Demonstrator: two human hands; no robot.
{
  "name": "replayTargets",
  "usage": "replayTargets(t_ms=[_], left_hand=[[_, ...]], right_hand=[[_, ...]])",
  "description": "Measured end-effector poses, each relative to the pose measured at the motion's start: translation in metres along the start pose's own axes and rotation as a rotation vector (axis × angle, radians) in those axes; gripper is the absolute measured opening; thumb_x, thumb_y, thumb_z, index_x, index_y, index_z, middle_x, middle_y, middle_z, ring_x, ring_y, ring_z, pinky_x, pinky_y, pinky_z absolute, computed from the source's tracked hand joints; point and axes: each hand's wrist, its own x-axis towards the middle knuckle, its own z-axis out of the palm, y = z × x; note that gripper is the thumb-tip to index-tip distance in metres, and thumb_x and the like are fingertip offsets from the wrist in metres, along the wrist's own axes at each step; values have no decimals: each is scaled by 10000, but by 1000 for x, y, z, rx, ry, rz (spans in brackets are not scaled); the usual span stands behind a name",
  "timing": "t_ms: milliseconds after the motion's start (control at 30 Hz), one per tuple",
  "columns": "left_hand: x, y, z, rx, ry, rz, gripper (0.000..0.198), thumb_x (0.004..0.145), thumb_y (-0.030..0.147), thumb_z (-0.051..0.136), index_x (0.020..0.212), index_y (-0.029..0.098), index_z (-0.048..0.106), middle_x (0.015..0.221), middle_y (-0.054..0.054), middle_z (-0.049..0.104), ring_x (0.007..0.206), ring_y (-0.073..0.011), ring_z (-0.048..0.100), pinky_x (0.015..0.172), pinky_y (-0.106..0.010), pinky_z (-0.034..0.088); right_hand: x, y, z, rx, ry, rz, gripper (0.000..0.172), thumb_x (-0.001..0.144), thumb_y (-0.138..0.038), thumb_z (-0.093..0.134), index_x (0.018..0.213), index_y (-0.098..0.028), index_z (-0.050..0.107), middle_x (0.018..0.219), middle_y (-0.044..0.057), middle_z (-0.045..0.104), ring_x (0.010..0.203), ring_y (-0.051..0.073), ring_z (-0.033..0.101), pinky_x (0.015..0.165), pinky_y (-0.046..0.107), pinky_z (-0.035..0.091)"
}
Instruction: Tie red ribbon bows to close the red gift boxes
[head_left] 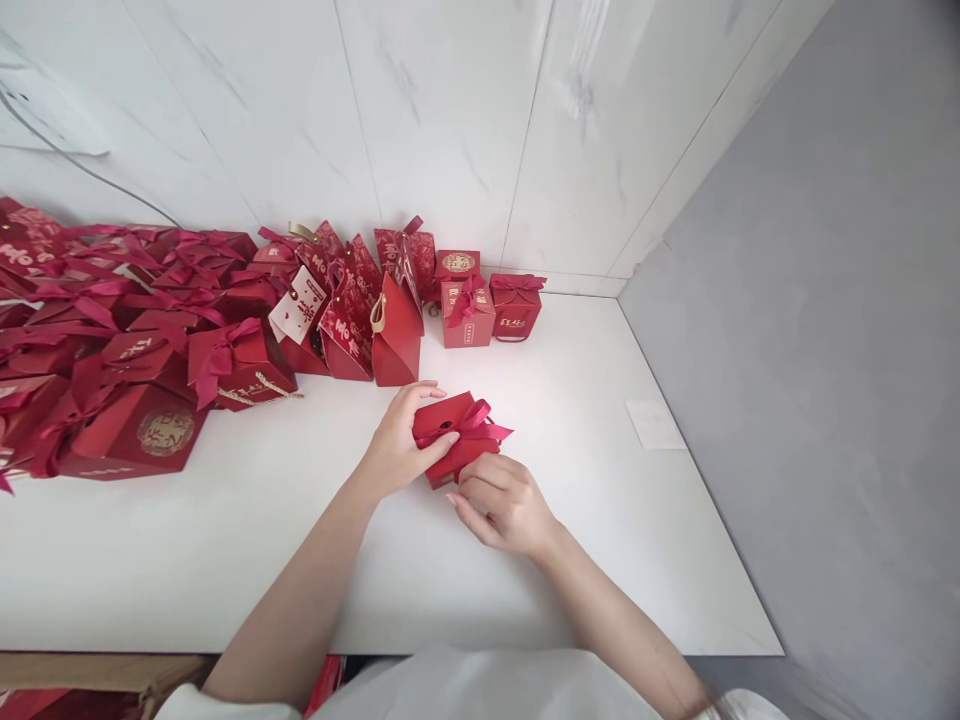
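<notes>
A small red gift box [448, 412] with a pink-red ribbon bow [474, 424] on top sits on the white table in front of me. My left hand [401, 440] grips its left side, thumb across the top by the ribbon and fingers behind the far edge. At the box's near right side is my right hand [504, 500], its fingers curled against the lower side and the thumb apart below them. Whatever the right fingertips pinch is hidden behind the curled fingers.
Many red gift boxes [142, 400] with ribbons crowd the left. Tall pointed red boxes [396, 340] stand near the wall, beside two small ones [516, 308]. A white paper [654, 424] lies by the right edge. A cardboard carton [97, 672] is below the front edge.
</notes>
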Motion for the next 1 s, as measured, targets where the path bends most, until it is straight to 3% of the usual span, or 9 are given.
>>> replayTargets(t_ms=[133,200,267,400,467,567,667,833,1000], left_hand=[[0,-6,-6,-101,-135,43,573,862,376,685,1375,283,446,1511,-91,418,1452,-280,355,1207,-445,291],[1,-10,-11,-143,-218,40,671,851,422,695,1438,307,392,1563,-87,360,1465,-292,331,1209,-447,283],[2,-14,-19,-187,-214,22,648,863,479,662,1429,306,397,1541,-88,391,1423,-294,386,1176,-447,323],[4,-19,-38,-116,19,-115,366,927,568,503,999,222,599,1063,-59,634,1038,-238,595,928,-369,464],[4,-19,-46,-62,-60,-221,442,946,587,443,804,200,601,810,-27,604,808,-195,573,775,-327,453],[2,-17,-51,-110,-321,-280,478,936,580,468,708,183,606,704,-8,551,701,-165,511,691,-302,416],[2,-13,-48,-194,-422,-265,426,903,544,555,692,176,600,687,-1,523,685,-154,483,674,-291,410],[3,-11,-44,-312,-397,-227,370,879,479,614,664,179,597,661,-1,529,657,-150,488,658,-290,419],[4,-9,-42,-376,-255,-197,350,901,434,608,664,177,590,671,-6,551,663,-146,506,678,-286,436]], right_hand=[[9,-8,-10,49,211,71,141,903,-156,591,793,-231,638,863,45,685,753,185,627,659,349,536],[19,-6,-20,72,344,288,140,924,-201,579,823,-237,669,957,69,678,886,217,642,762,394,542],[29,3,-29,152,447,548,152,950,-302,567,860,-235,668,1012,78,662,999,235,630,828,400,530],[36,32,-32,458,412,927,291,953,-495,528,966,-229,644,1058,59,657,955,208,628,803,349,520],[31,41,-25,550,337,1002,351,947,-546,509,934,-217,634,980,51,660,891,195,627,787,335,511],[20,42,-11,629,258,994,398,968,-560,457,839,-209,593,865,35,651,755,169,610,707,309,504],[15,36,-4,594,257,904,348,982,-525,456,874,-216,577,856,29,641,724,162,595,664,296,496],[18,29,-6,436,298,781,238,939,-435,577,895,-207,627,967,59,642,914,195,601,805,333,503],[19,30,-8,346,299,720,237,946,-381,578,801,-202,631,899,51,643,845,179,601,754,321,504]])
